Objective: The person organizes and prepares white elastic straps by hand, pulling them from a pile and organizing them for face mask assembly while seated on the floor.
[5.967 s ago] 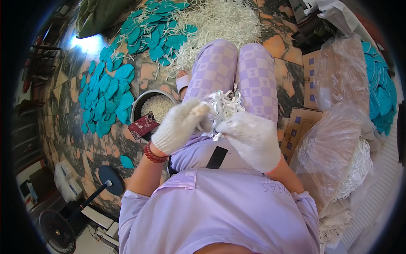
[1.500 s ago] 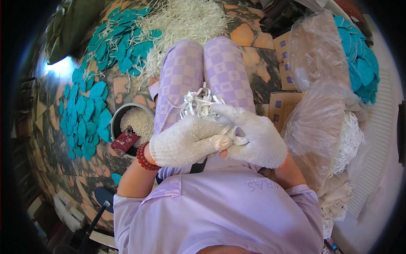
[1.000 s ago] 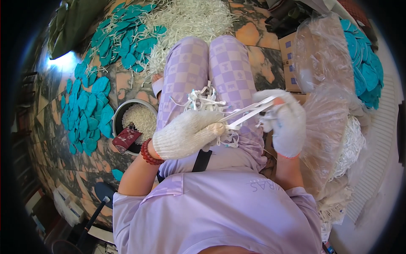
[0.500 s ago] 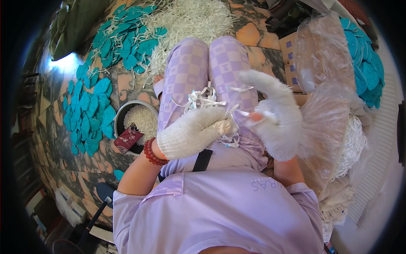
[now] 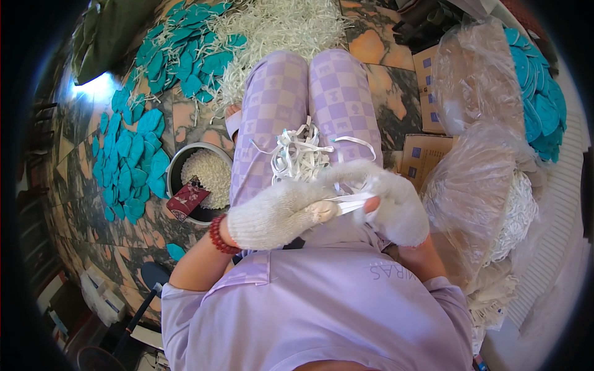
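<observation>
My left hand [image 5: 275, 213], in a white knit glove with a red bead bracelet at the wrist, is closed on one end of a white strap [image 5: 351, 206]. Facing it, my right hand [image 5: 401, 209], gloved too but with the thumb tip bare, pinches the same strap, which lies pulled between the two hands. On my lap, just beyond the hands, sits a tangled bunch of white straps [image 5: 301, 154]. One loose strap [image 5: 357, 140] curves over my right thigh. The fingers of both hands are partly hidden by the gloves.
To the left stands a pot [image 5: 175, 162] of white granules with a dark red patterned packet [image 5: 187, 200]. Flat teal pieces [image 5: 131, 157] and a heap of white strips [image 5: 284, 28] cover the floor. At right are cardboard boxes [image 5: 422, 156], clear plastic bags [image 5: 470, 86] and more teal pieces [image 5: 539, 93].
My right hand, blurred and raised with its fingers spread forward, has come down and in towards the left hand. The strap now runs between both hands, and the lap bunch sits uncovered.
</observation>
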Demonstrator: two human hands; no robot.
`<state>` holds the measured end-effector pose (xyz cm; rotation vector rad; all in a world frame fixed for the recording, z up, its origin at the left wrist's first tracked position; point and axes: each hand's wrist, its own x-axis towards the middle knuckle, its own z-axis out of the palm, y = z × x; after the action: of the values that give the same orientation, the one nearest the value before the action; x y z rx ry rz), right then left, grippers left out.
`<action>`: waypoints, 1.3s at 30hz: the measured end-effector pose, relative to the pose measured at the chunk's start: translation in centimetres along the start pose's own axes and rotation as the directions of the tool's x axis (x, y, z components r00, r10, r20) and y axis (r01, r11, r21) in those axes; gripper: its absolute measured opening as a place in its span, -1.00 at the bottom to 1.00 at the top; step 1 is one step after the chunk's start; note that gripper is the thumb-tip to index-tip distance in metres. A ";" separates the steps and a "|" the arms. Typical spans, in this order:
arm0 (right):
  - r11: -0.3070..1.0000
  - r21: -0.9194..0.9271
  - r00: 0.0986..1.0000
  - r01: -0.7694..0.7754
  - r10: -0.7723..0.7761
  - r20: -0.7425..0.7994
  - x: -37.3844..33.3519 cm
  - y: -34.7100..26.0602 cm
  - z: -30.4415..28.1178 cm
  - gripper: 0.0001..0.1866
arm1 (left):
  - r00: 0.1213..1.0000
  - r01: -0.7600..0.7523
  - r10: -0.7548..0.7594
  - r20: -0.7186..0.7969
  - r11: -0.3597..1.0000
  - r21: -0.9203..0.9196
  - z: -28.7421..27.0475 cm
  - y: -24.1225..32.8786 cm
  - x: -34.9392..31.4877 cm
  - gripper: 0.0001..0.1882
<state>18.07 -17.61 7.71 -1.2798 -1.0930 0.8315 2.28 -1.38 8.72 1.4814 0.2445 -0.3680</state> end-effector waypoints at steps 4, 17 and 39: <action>0.553 0.745 0.868 -0.373 0.492 0.069 -0.1 -2.6 -0.9 -0.72 | 0.997 -0.020 0.034 0.073 0.984 -0.177 1.4 -0.3 0.1 -0.66; 0.565 0.821 0.790 0.081 0.466 -0.398 0.1 -2.3 -8.8 -0.58 | 0.990 0.137 -0.130 0.045 0.908 -0.396 -0.8 -3.6 -1.9 -0.58; 0.384 0.922 0.985 0.045 0.139 -0.106 0.0 -4.0 -8.8 -0.55 | 0.857 -0.378 -0.170 -0.486 0.434 -0.818 0.4 -7.4 0.4 -0.78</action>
<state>26.01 -20.97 12.06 -0.3637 -0.2680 1.1211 -0.20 -2.19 1.78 0.4356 0.6577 0.2971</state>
